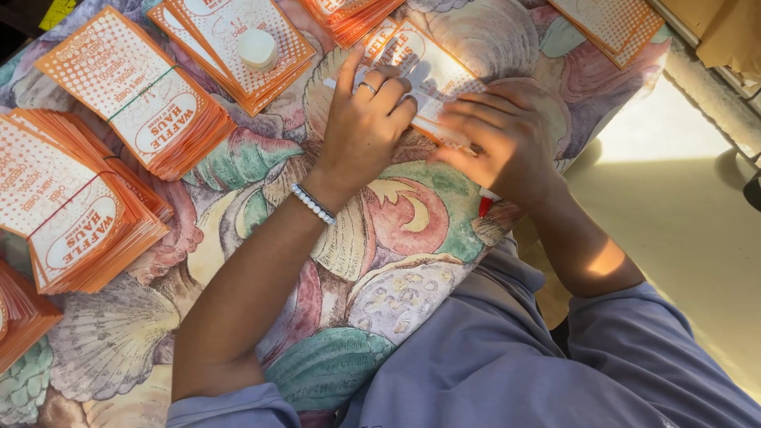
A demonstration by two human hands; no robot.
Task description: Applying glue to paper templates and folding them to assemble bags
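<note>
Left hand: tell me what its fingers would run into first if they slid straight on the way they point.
The left hand lies flat on an orange-and-white card, fingers pointing up the picture. Going straight on, they would probably meet the fanned card stack at the top edge first; depth is unclear.

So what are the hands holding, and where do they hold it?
The left hand presses flat on an orange-and-white card, on its lower half. The right hand holds a red-tipped pen by its middle; its grip hides the rest.

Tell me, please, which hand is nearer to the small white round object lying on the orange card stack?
Left. The left hand lies just right of the white round object; the right hand sits farther right, beyond the left.
</note>
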